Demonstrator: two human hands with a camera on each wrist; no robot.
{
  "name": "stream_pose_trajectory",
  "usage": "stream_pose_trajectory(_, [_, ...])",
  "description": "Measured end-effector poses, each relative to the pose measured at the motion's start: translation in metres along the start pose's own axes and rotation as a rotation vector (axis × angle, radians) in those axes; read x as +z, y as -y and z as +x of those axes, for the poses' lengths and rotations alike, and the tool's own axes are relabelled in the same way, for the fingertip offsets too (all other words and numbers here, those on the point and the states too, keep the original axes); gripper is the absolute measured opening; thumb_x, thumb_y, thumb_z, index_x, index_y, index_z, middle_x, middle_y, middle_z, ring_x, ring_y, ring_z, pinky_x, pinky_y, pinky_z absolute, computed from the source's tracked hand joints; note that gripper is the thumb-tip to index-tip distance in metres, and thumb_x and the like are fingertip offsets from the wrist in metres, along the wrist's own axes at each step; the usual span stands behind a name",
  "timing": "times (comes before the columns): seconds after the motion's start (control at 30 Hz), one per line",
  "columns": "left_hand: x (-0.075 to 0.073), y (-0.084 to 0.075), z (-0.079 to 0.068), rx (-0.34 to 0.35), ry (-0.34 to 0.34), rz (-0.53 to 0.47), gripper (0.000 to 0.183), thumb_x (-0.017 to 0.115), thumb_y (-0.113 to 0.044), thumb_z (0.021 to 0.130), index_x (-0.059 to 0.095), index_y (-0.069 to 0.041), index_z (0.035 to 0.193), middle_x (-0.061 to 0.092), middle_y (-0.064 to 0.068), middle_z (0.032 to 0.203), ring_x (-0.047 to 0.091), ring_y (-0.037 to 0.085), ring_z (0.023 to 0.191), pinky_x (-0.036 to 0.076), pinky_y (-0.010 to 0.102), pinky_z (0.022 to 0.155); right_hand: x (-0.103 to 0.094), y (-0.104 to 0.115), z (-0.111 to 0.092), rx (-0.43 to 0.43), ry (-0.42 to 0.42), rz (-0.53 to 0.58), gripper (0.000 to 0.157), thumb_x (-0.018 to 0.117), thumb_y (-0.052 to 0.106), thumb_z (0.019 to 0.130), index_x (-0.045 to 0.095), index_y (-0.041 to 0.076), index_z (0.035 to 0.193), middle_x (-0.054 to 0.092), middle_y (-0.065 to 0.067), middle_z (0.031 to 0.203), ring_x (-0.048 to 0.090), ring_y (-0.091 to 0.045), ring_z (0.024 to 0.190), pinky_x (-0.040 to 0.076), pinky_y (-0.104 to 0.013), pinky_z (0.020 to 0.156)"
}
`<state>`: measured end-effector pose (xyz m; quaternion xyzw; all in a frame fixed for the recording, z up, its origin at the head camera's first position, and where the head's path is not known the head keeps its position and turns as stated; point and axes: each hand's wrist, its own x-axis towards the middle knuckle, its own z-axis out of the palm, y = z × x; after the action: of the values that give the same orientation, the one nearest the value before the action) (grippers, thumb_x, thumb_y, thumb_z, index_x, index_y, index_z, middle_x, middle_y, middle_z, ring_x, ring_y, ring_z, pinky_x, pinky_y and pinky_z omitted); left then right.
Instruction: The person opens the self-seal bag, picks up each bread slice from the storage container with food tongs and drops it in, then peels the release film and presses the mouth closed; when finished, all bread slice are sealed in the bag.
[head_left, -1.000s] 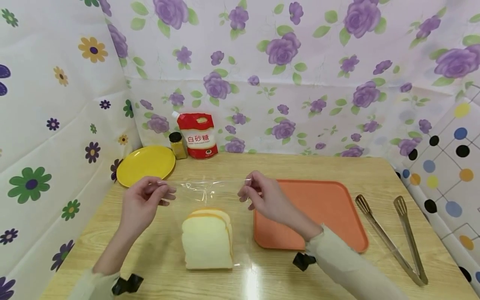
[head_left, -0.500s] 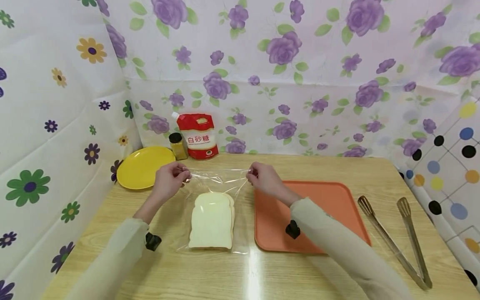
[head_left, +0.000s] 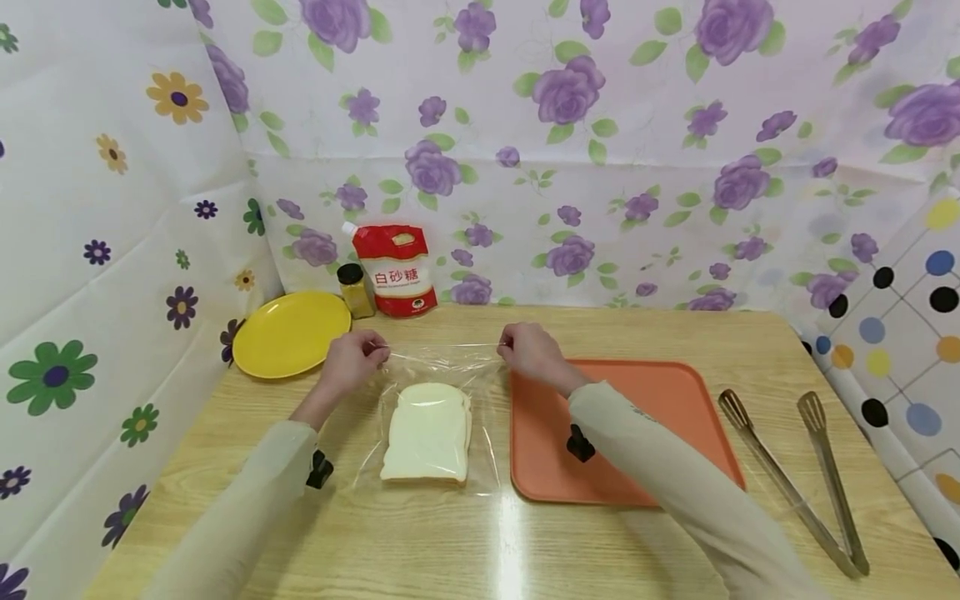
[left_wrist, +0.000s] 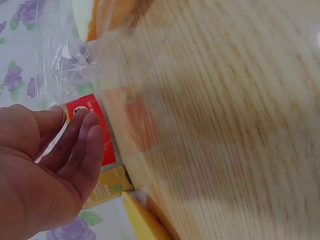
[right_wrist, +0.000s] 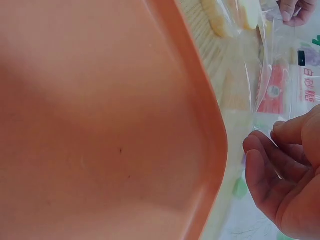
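A clear plastic bag (head_left: 448, 360) with slices of bread (head_left: 427, 433) inside it is in the middle of the head view. My left hand (head_left: 352, 362) pinches the bag's far left corner between thumb and fingers. At the far right corner, my right hand (head_left: 531, 350) pinches the same edge, so it stretches straight between both hands. The left wrist view has the hand (left_wrist: 55, 160) with thumb and index finger together on the thin film, the other fingers loosely bent. Seen from the right wrist, that hand (right_wrist: 287, 170) has its fingers curled toward the thumb at the film.
An orange tray (head_left: 630, 475) lies right of the bag, under my right forearm. Metal tongs (head_left: 795, 492) lie spread farther right. At the back left are a yellow plate (head_left: 292, 333), a black-capped jar (head_left: 356, 292) and a red and white sugar pouch (head_left: 395, 271).
My left hand has moved right and slightly away from me. My right hand has shifted slightly farther away. The bag and bread have moved away from me, and the bread now looks more foreshortened.
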<state>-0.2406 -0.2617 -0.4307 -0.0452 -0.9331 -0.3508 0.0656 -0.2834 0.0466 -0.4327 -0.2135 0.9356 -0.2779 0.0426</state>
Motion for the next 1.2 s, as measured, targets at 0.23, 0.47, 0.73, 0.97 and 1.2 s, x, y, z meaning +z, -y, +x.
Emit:
stream_pose_trajectory(0.23, [0.003, 0.001, 0.002, 0.026, 0.046, 0.043, 0.011, 0.061, -0.002, 0.097, 0.070, 0.003, 0.094, 0.069, 0.012, 0.080, 0.060, 0.020, 0.069, 0.048, 0.030, 0.060, 0.002, -0.001, 0.002, 0.020, -0.001, -0.026, 0.015, 0.058, 0.014, 0.102, 0.069, 0.007, 0.094, 0.063, -0.002, 0.079, 0.053, -0.017, 0.059, 0.041, -0.031, 0.055])
stream_pose_trajectory(0.47, [-0.001, 0.007, 0.007, 0.022, 0.172, 0.045, 0.021, 0.049, -0.003, 0.103, 0.068, 0.004, 0.098, 0.066, 0.012, 0.084, 0.055, 0.020, 0.070, 0.046, 0.031, 0.064, 0.004, 0.001, 0.003, 0.023, -0.005, -0.064, 0.014, 0.059, 0.014, 0.102, 0.069, 0.009, 0.093, 0.063, -0.002, 0.079, 0.053, -0.016, 0.058, 0.040, -0.030, 0.054])
stream_pose_trajectory(0.73, [-0.005, 0.013, 0.008, -0.040, 0.182, 0.078, 0.021, 0.050, -0.007, 0.103, 0.067, 0.003, 0.096, 0.063, 0.011, 0.083, 0.052, 0.022, 0.070, 0.043, 0.031, 0.060, 0.004, -0.001, 0.003, 0.014, -0.036, -0.052, 0.013, 0.058, 0.013, 0.101, 0.070, 0.005, 0.101, 0.067, -0.005, 0.087, 0.060, -0.017, 0.065, 0.050, -0.033, 0.059])
stream_pose_trajectory(0.97, [-0.007, 0.018, 0.001, -0.071, 0.136, 0.087, 0.019, 0.053, -0.009, 0.100, 0.066, 0.003, 0.103, 0.064, 0.013, 0.089, 0.056, 0.025, 0.076, 0.048, 0.034, 0.065, 0.000, -0.002, 0.000, -0.102, -0.189, 0.066, 0.016, 0.057, 0.007, 0.101, 0.068, 0.000, 0.111, 0.071, -0.012, 0.100, 0.068, -0.022, 0.082, 0.056, -0.035, 0.072])
stream_pose_trajectory(1.2, [-0.008, 0.014, -0.016, -0.010, 0.080, 0.062, 0.016, 0.056, -0.008, 0.099, 0.067, 0.005, 0.101, 0.064, 0.013, 0.086, 0.056, 0.025, 0.074, 0.048, 0.035, 0.065, -0.014, -0.014, -0.029, -0.132, -0.230, 0.154, 0.021, 0.057, 0.009, 0.101, 0.066, -0.001, 0.116, 0.067, -0.015, 0.111, 0.067, -0.026, 0.091, 0.057, -0.038, 0.074])
